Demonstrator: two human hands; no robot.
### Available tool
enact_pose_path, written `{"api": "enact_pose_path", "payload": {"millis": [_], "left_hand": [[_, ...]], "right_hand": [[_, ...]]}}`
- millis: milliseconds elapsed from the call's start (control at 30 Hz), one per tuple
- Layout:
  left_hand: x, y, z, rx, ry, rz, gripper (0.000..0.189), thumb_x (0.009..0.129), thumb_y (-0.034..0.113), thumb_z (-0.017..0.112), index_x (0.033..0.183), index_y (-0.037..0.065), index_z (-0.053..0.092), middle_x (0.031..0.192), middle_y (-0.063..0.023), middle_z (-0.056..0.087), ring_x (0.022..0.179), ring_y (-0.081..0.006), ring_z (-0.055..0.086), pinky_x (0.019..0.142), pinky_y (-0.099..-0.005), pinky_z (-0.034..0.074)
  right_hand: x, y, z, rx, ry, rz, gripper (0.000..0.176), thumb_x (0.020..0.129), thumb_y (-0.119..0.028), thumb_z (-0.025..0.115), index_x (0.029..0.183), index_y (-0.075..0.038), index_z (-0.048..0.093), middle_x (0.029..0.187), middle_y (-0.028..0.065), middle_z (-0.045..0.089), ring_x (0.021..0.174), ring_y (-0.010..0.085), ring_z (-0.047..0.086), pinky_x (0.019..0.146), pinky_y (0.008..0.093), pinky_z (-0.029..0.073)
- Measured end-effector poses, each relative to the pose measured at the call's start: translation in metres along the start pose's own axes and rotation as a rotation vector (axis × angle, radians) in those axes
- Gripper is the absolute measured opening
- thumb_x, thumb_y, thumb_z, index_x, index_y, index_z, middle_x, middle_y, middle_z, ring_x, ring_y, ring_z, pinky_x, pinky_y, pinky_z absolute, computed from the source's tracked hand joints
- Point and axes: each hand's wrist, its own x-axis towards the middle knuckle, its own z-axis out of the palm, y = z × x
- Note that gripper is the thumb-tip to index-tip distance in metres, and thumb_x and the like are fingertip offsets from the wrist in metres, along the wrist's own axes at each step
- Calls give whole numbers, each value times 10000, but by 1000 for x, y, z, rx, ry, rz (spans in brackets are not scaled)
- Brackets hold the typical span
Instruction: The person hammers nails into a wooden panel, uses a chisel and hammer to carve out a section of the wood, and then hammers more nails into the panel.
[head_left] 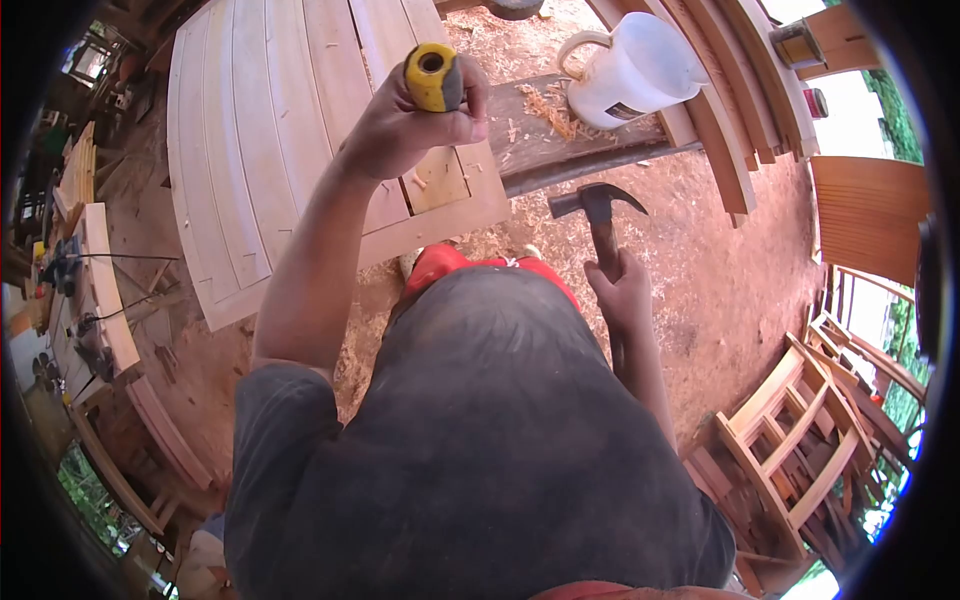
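Observation:
My left hand is closed around a yellow and grey handle, held upright above a pale wooden panel made of long boards. Whatever extends below the handle is hidden by the hand. Small wooden pegs stick out of the panel near its right corner, beside a dark gap between boards. My right hand grips a claw hammer by its handle, its head up and clear of the panel, over the floor to the right.
A white plastic jug stands on a plank with wood shavings. Curved wooden boards lie at the upper right. Wooden frames are piled at the lower right. Tools and a cable sit on a bench at the left.

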Motion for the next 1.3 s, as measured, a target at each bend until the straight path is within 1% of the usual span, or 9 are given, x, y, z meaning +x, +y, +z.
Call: {"api": "enact_pose_path", "payload": {"millis": [167,367,467,567,667,967,1067,1200,1300], "left_hand": [[14,-6,0,40,-38,-73,170,807,23,780,895,79,646,856,40,624,792,-68,582,733,-276,479],[24,-9,9,-6,-51,-8,154,818,59,787,884,88,651,787,49,594,748,-56,564,690,-266,455],[27,-11,5,25,-72,-69,161,819,66,797,906,87,663,800,45,609,744,-56,575,706,-264,466],[28,-3,13,41,-64,-125,212,806,44,776,875,123,591,831,75,541,791,-55,534,732,-271,428],[30,0,15,56,-76,-115,198,808,51,774,858,117,595,806,82,527,754,-47,511,708,-271,413],[39,-6,20,77,-95,-117,210,804,54,777,848,113,580,811,75,529,770,-44,516,716,-269,422],[29,0,16,51,-44,-118,218,796,48,772,841,108,567,806,59,527,770,-63,527,719,-275,434],[8,-7,-1,-36,-36,-13,227,781,36,757,822,109,546,808,25,530,788,-99,536,721,-281,443],[8,-9,-7,-33,-59,-2,222,788,30,763,836,109,561,826,31,545,798,-87,537,715,-279,440]], "right_hand": [[0,8,8,41,11,1,386,842,-310,777,858,39,613,684,172,582,632,274,551,637,430,453],[-3,9,9,51,0,22,384,840,-313,777,854,35,616,681,165,580,629,261,547,633,432,448],[-1,13,9,42,3,0,387,837,-311,777,847,39,611,671,165,573,617,257,539,623,434,443],[1,14,10,59,-7,-7,393,835,-308,777,836,45,604,654,168,563,601,257,529,610,437,437],[2,14,11,66,-2,-17,396,834,-307,777,829,48,601,642,171,557,591,260,523,602,439,433],[2,8,12,21,-33,-27,391,839,-303,776,834,50,610,653,181,577,595,278,538,609,443,441],[3,6,10,28,-36,-22,393,842,-305,775,837,52,610,660,181,580,602,277,542,614,443,444],[2,9,11,37,-14,-29,397,846,-309,772,837,52,609,664,181,580,607,275,543,618,444,446],[2,10,10,12,-8,-28,396,847,-309,771,839,52,608,672,181,583,615,276,545,624,445,447]]}}
